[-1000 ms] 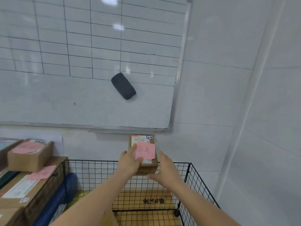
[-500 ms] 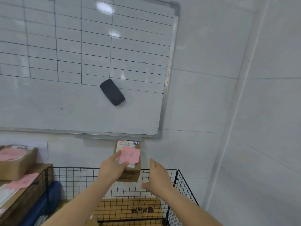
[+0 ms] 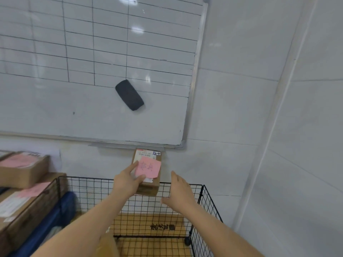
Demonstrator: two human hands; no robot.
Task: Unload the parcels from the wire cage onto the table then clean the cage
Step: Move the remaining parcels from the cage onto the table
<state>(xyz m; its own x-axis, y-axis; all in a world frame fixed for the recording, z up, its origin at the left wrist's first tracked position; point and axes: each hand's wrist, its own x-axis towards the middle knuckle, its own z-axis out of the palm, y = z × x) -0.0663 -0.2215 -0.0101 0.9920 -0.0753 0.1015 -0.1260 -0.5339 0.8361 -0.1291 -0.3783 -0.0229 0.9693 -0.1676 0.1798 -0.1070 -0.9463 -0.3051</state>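
Note:
A small brown parcel (image 3: 150, 186) with a pink note and a white label is held up above the far rim of the black wire cage (image 3: 207, 206). My left hand (image 3: 126, 184) grips its left side, thumb on the pink note. My right hand (image 3: 179, 190) hovers just right of the parcel, fingers spread, not touching it. Inside the cage a blue bag (image 3: 61, 212) leans on the left wall, and the corner of another brown parcel (image 3: 109, 245) shows behind my left forearm.
Several brown parcels with pink notes (image 3: 22, 169) are stacked at the left beside the cage. A whiteboard (image 3: 92, 117) with a dark eraser (image 3: 129, 94) hangs on the wall ahead. A white tiled wall (image 3: 297, 164) closes the right side. A yellow mat (image 3: 148, 225) lies under the cage.
My right hand has let go of the small parcel and moved away to the right. My left hand alone now holds it. The view has tilted up slightly.

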